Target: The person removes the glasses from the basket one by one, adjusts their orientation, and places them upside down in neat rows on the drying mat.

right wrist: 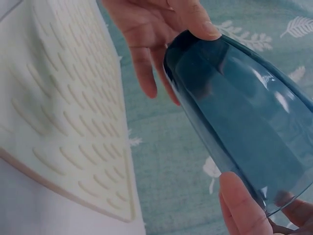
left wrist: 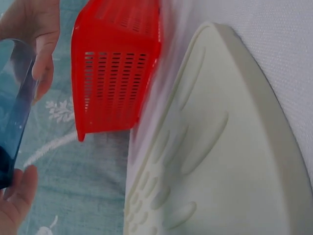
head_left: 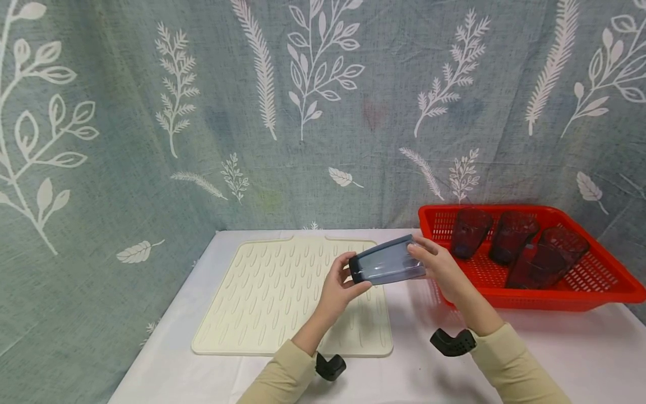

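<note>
A clear blue-tinted drinking glass (head_left: pixel 388 262) lies on its side in the air between my two hands, over the right part of a cream ridged drying mat (head_left: pixel 242 303). My left hand (head_left: pixel 337 286) grips its dark, thick base, thumb on the near side. At the rim end, my right hand (head_left: pixel 438 264) holds the glass with thumb and fingers around the mouth. The right wrist view shows the glass (right wrist: pixel 244 112) close up, base toward the left hand (right wrist: pixel 151 34) and rim by the right fingertips (right wrist: pixel 237 196).
To the right stands a red perforated plastic basket (head_left: pixel 600 303) with several similar glasses (head_left: pixel 515 235) leaning inside. Both rest on a white-covered table (head_left: pixel 404 370). Behind hangs a grey-green curtain (head_left: pixel 373 157) with white leaf prints.
</note>
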